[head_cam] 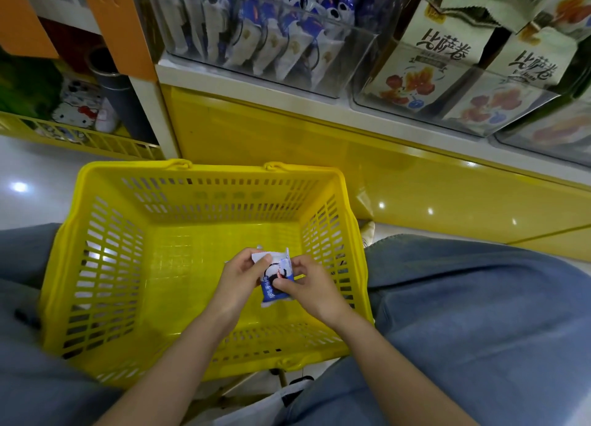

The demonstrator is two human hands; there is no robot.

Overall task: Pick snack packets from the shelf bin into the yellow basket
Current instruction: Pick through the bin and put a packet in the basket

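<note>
Both forearms [179, 355] bare, running from the near edge and converging toward the centre. Left hand [238, 280]: fingers curled, pinching the left side of a packet [271, 289]. Right hand [315, 289]: just beside the left, fingers curled, thumb pressed on the packet's right side; legs [479, 313] in blue jeans spread left and right.

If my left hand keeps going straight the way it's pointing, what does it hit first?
Beyond the snack packet it already pinches, the left hand would probably meet the yellow basket floor, or possibly its far wall; depth is unclear.
</note>
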